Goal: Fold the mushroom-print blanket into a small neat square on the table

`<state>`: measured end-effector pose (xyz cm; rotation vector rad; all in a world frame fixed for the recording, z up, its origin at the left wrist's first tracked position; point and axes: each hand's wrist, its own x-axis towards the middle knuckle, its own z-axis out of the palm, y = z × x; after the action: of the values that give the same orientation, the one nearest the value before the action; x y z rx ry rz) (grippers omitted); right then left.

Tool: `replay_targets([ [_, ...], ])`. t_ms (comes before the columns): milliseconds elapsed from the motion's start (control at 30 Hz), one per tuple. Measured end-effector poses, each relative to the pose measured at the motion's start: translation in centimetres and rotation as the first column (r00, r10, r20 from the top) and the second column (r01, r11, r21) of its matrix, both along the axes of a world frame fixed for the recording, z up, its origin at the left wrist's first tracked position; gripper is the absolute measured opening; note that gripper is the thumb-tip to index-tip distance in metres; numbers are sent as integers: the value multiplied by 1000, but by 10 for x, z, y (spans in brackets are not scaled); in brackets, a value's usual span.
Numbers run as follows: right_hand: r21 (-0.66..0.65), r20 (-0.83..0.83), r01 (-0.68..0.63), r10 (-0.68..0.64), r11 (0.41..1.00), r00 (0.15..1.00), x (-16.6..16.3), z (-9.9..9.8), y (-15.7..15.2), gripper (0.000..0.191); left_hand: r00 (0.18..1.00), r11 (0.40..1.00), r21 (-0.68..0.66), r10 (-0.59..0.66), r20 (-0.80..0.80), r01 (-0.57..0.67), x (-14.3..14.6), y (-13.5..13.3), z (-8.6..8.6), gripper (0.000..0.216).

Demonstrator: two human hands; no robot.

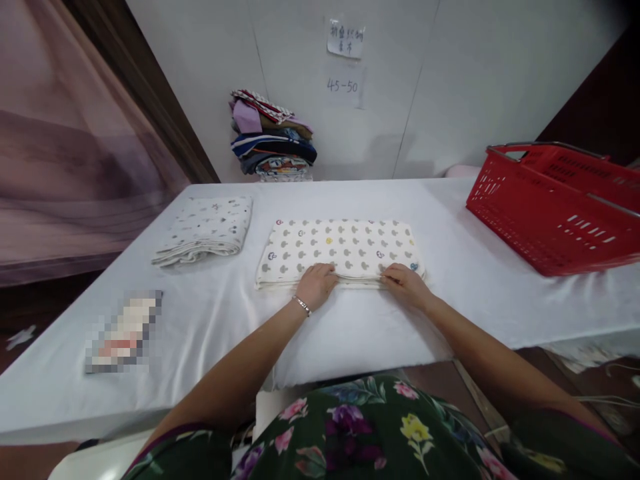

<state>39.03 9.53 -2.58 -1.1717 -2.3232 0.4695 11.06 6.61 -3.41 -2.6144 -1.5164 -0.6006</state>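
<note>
A white cloth [345, 247] with a grey mushroom-like print lies folded into a long rectangle in the middle of the table. Its layers show along the near edge. My left hand [317, 283] pinches that edge left of its middle, a silver bracelet on the wrist. Farther right on the same edge, my right hand [404, 284] grips the layers between thumb and fingers. Both hands rest low, close to the tabletop.
Left of the cloth lies another folded printed cloth [213, 223]. A pixelated flat object [125, 331] is at the near left. A red basket [555, 213] stands at the right. Folded fabrics [273, 137] are stacked against the wall behind the white-covered table [350, 333].
</note>
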Motion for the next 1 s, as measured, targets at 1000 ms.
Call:
replay_targets([
  [1000,14,118,-12,10,1000,993,-16,4,2,18,998,995,-98,21,54,-16,14,1,5,16],
])
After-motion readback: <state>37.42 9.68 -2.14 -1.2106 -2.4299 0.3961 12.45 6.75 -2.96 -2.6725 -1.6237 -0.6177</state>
